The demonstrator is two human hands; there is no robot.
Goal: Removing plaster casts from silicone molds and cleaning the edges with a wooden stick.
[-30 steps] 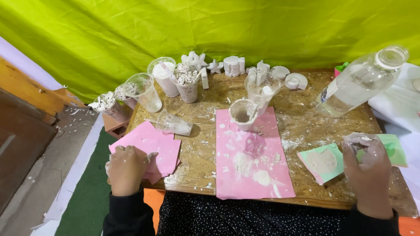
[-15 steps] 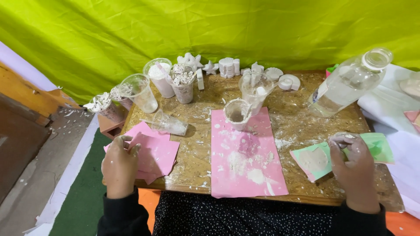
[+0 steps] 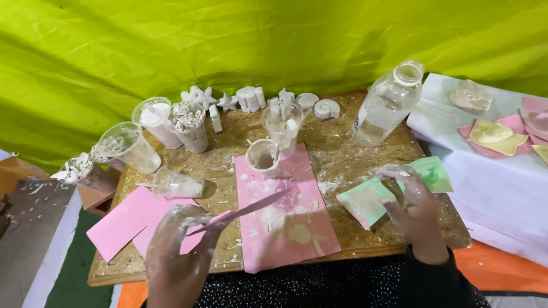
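My left hand [image 3: 180,251], coated in white plaster, pinches a thin pink sheet [image 3: 245,210] by one end and holds it edge-on, lifted above the table. Below it lie a stack of pink sheets [image 3: 128,219] and a plaster-spattered pink mat [image 3: 282,214]. My right hand [image 3: 414,208] rests at the right, fingers curled over the green sheets [image 3: 371,199], its fingertips touching the upper one. A small plaster-caked cup [image 3: 262,157] stands at the top of the pink mat.
Several plastic cups with white plaster and chips [image 3: 188,125] stand at the back left, one lying on its side [image 3: 177,183]. White cast figures [image 3: 251,98] line the rear edge. A clear bottle [image 3: 388,105] stands back right. White cloth [image 3: 502,182] with pink and yellow moulds lies right.
My left hand has picked one pink sheet off the stack and raised it toward the middle. My right hand stays on the green sheets. The view has shifted slightly.
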